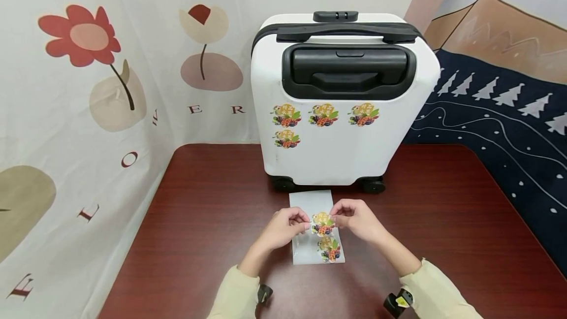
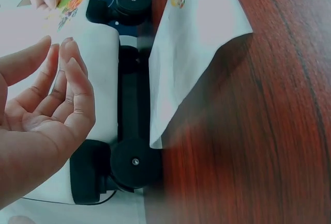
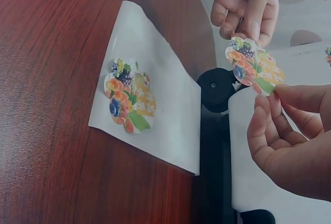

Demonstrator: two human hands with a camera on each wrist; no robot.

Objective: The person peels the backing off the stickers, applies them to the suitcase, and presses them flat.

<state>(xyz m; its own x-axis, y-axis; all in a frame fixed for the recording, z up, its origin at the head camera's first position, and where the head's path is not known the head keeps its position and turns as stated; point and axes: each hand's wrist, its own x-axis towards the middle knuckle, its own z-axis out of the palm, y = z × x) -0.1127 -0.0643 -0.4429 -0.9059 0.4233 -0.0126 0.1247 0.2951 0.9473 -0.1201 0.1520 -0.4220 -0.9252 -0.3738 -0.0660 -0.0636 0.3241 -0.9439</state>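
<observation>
A sticker (image 1: 322, 228) is hovering over a sheet (image 1: 304, 255) – the right hand (image 1: 356, 218) is pinching its right edge, the left hand (image 1: 283, 227) is curving its fingers at the left edge, grip unclear – and a suitcase (image 1: 338, 149) is standing beyond.

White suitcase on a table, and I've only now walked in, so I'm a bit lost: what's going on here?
A person's right hand pinches a fruit sticker held off a white sheet; the left hand is at its opposite edge, though whether it grips is unclear. Another sticker lies on the sheet. The suitcase stands behind, bearing four stickers: three in a row, one below the leftmost.
</observation>
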